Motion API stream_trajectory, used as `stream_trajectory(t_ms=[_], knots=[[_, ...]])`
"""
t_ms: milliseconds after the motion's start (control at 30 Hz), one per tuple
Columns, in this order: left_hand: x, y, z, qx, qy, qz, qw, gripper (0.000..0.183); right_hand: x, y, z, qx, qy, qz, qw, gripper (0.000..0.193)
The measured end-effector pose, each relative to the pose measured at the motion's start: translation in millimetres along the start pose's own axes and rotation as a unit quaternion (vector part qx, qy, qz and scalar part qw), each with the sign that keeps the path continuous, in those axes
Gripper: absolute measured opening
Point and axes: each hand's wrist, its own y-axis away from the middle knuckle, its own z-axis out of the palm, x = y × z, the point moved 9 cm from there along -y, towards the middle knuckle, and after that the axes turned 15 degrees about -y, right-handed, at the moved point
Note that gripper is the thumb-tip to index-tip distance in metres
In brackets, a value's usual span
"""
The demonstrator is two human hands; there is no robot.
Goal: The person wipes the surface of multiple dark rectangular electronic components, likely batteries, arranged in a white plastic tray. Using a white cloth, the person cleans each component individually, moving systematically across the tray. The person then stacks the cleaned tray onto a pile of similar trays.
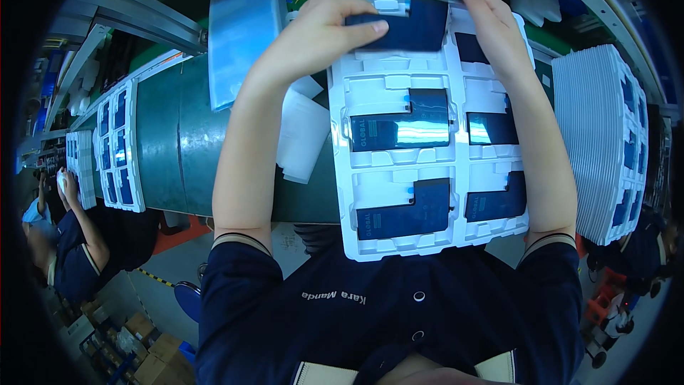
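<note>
Dark flat pack [412,32], notched in outline, at the far-left pocket of a white moulded tray [347,203], lower edge apparently raised and not seated flat. Apparently pinched at its left side by the left hand [320,27], thumb across the face, remaining fingers partly spread; grip underneath hidden. Just beside the pack's far right corner, the right hand [497,28], loosely open with bent fingers, nothing visible in its hold; impossible to tell whether touching. Under the right hand, partly covered, a neighbouring pack [470,48]. Could catch on the pocket wall if let go while tilted, or bend under uneven thumb pressure; could also nudge the neighbouring pack with a low right wrist. Nearer, four more packs in pockets, such as the glossy middle-left one [385,132]. Further out, loose white sheets [305,135] close by the left forearm, liable to snag on a sideways sweep; beyond, a clear plastic bag [242,50] and, rightward, a tall tray stack [584,142].
</note>
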Motion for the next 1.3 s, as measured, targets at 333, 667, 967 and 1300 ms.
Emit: stream_trajectory(t_ms=[333, 667, 967, 1300], knots=[[11, 8, 0, -0.008, -0.122, 0.035, 0.992, 0.032, -12, 8, 40, -0.067, 0.266, -0.147, 0.95, 0.046], [-17, 108, -62, -0.046, -0.239, -0.213, 0.946, 0.053, -11, 9, 41, -0.08, 0.28, -0.142, 0.946, 0.044], [-15, 167, -16, 0.13, -0.158, -0.292, 0.934, 0.09, -10, 11, 47, -0.111, 0.301, -0.133, 0.938, 0.05], [57, 138, -61, 0.182, -0.099, -0.156, 0.966, 0.031, -61, 37, 70, -0.188, -0.084, -0.11, 0.972, 0.104]])
